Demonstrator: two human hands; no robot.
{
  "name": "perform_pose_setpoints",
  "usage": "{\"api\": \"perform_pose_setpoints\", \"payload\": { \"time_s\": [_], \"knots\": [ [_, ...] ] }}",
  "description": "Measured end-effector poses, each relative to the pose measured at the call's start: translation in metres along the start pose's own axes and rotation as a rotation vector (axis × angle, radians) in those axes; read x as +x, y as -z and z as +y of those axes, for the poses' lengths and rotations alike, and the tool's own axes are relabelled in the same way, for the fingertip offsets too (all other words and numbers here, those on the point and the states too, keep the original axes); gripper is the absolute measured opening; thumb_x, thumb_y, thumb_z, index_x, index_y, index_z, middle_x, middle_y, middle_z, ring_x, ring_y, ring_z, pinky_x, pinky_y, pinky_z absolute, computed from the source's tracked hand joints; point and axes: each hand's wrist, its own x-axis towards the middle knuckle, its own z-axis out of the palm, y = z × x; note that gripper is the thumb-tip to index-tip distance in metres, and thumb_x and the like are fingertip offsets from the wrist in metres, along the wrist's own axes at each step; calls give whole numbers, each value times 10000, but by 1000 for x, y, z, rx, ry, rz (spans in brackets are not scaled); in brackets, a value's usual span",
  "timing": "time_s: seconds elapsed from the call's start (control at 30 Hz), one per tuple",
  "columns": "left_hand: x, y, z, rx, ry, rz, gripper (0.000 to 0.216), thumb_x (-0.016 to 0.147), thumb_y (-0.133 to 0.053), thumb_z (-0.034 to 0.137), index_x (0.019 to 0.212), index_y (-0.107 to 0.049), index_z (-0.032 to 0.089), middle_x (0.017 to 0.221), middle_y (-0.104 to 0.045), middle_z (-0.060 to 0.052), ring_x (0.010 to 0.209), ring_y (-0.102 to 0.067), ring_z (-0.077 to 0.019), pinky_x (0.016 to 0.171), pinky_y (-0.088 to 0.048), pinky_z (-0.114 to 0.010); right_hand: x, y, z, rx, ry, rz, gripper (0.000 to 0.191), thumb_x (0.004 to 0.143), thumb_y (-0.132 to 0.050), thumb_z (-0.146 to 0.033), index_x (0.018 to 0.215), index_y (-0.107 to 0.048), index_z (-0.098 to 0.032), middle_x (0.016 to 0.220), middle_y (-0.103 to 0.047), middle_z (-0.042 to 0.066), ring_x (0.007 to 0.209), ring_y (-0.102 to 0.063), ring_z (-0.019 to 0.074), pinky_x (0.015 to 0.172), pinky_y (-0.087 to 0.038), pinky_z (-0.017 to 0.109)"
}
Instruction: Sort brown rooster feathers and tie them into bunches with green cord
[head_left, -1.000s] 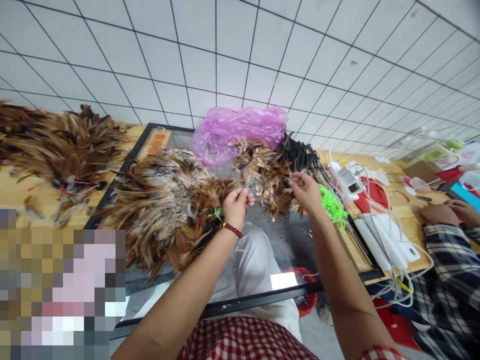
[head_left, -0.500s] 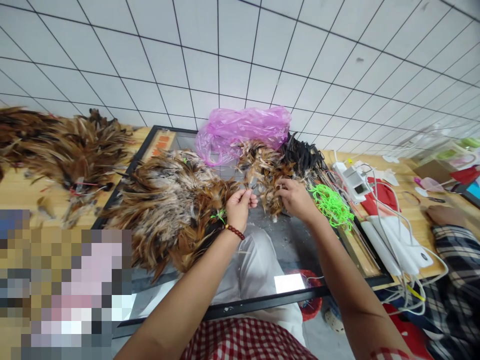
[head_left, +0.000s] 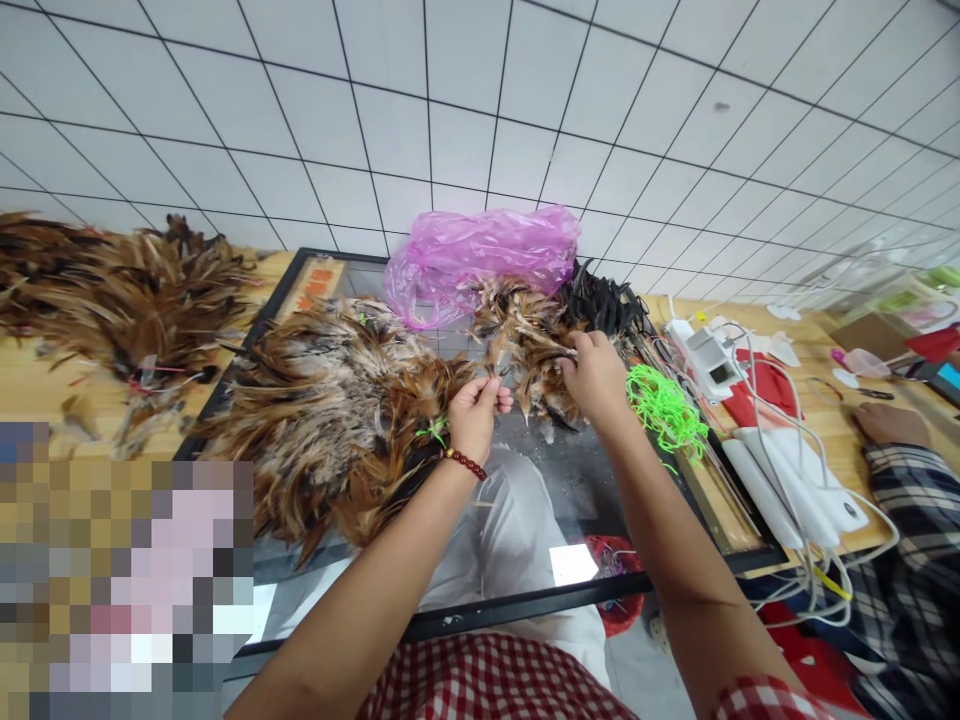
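My left hand (head_left: 474, 412), with a beaded bracelet at the wrist, is closed in a pinch. Small brown feathers show at its fingertips, their ends hard to make out. Close by on the left lies a big heap of brown and cream feathers (head_left: 322, 400), with bits of green string (head_left: 433, 430) on it. My right hand (head_left: 598, 380) is at the right edge of a smaller feather pile (head_left: 517, 320), thumb and forefinger apart. Black feathers (head_left: 604, 302) lie just beyond it, and a tangle of bright green string (head_left: 664, 408) is beside its wrist.
A pink plastic bag (head_left: 484, 255) rests behind the piles against the tiled wall. More brown feathers (head_left: 150, 300) cover the table at left. To the right are a white power strip with cables (head_left: 709, 360), white devices (head_left: 802, 490) and another person's hand (head_left: 892, 425).
My right hand has shifted slightly right and farther back along the small feather pile. My left hand keeps its pinch in nearly the same place.
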Motion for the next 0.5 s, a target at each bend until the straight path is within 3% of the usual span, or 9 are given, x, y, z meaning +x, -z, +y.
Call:
{"api": "perform_pose_setpoints", "payload": {
  "time_s": [0.1, 0.17, 0.23, 0.37, 0.5],
  "knots": [
    [0, 0, 0, 4, -6, -9, 311, 623, -789, 357, 761, -652, 114, 599, -652, 4, 514, -599, -84, 519, -486, -210, -19, 5, -26, -9, 26, -265, 287, 906, -496, -405, 905, -710, -214, 931, -709, 96, 844, -632, 218, 686, -408, 294],
    [0, -1, 0, 5, -10, -9, 299, 628, -788, 354, 743, -649, 116, 601, -653, 4, 509, -595, -80, 521, -486, -209, -30, 6, -37, 9, 37, -427, 269, 857, -571, -456, 860, -707, -224, 937, -719, 77, 838, -640, 208, 668, -399, 277],
    [0, -1, 0, 3, -2, -2, 290, 633, -788, 345, 742, -649, 116, 604, -657, 1, 512, -599, -82, 530, -491, -212, -35, 4, -42, 24, 45, -519, 204, 828, -609, -393, 864, -709, -219, 967, -724, 82, 860, -649, 206, 675, -395, 270],
    [0, 0, 1, -3, 30, -3, 283, 647, -786, 326, 781, -657, 113, 627, -668, -12, 538, -618, -94, 553, -502, -225, -35, -4, -40, 59, 66, -603, 190, 806, -515, -193, 791, -703, -206, 851, -728, 82, 805, -651, 200, 660, -370, 269],
    [0, -1, 2, -5, 35, -4, 271, 662, -781, 321, 784, -654, 116, 630, -665, -12, 538, -614, -94, 553, -500, -228, -35, -14, -30, 265, 21, -508, 121, 741, -523, -183, 716, -640, -197, 734, -678, 50, 694, -592, 177, 632, -353, 269]
  ]
}}
